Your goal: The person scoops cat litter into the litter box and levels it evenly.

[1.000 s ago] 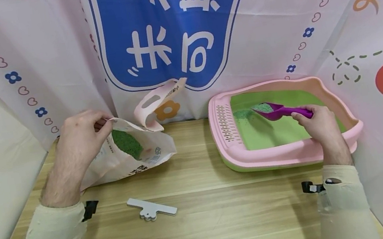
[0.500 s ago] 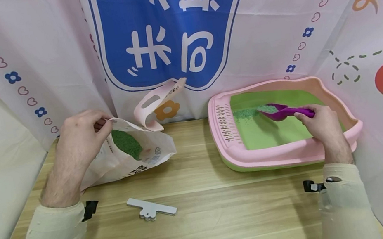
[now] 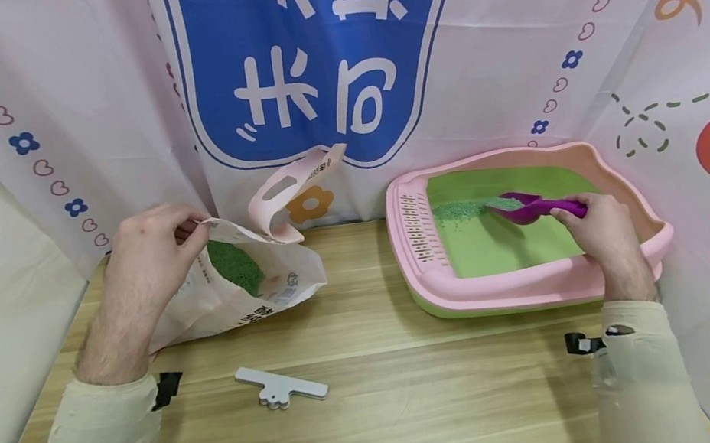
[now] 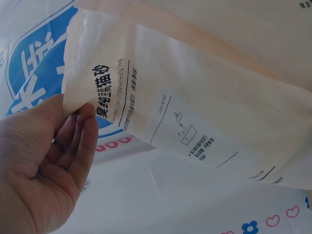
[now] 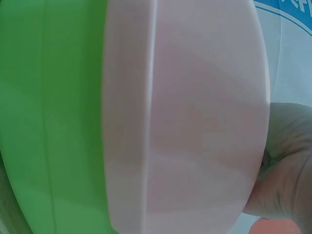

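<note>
My left hand [image 3: 155,257] pinches the upper edge of a pale cat litter bag [image 3: 290,278] between thumb and fingers. Through the bag's mouth, dark green litter [image 3: 235,266] is visible. In the left wrist view the printed bag side [image 4: 195,117] hangs from that pinch. My right hand [image 3: 600,229] grips the handle of a purple scoop [image 3: 537,206] over a litter box [image 3: 498,290] with a pink rim and green base. Light green litter lies in the scoop, and a strip of litter [image 3: 461,211] trails from its tip across the box floor. The pink rim hides the scoop in the right wrist view.
A grey bag clip [image 3: 281,386] lies on the wooden table [image 3: 393,417], in front of the bag. The bag's torn-off strip [image 3: 294,188] with its handle hole sticks up behind the opening. A printed cloth [image 3: 493,37] hangs right behind the bag and box.
The scoop has moved right across the box, and the strip of litter behind its tip has grown longer. My left hand and the bag have stayed in place.
</note>
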`<control>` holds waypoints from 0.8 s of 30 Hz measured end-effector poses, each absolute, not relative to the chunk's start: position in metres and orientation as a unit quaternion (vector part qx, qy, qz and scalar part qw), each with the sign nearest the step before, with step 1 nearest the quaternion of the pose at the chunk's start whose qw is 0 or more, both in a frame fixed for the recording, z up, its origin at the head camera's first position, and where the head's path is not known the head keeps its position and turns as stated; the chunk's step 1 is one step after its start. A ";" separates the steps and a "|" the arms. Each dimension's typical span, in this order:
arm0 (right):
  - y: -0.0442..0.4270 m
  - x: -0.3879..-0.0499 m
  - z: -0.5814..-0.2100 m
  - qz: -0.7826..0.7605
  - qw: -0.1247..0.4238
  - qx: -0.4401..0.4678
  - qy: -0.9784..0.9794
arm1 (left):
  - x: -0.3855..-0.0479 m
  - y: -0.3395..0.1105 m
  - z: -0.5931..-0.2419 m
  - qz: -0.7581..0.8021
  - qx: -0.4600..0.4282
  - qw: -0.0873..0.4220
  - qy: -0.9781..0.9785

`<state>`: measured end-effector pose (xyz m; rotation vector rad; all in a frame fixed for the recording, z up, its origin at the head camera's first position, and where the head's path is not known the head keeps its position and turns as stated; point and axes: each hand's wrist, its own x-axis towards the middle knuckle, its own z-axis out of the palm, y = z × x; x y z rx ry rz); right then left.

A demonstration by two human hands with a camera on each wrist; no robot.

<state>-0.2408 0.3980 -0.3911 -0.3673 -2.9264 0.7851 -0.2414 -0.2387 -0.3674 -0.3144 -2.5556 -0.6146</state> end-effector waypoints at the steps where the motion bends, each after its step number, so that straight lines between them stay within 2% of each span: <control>1: 0.398 -0.241 -0.391 0.256 0.046 -0.121 -0.958 | -0.241 -0.239 -0.367 -0.225 -0.115 0.245 -0.936; 24: 0.401 -0.240 -0.388 0.248 0.065 -0.132 -0.958 | -0.238 -0.237 -0.366 -0.230 -0.108 0.230 -0.939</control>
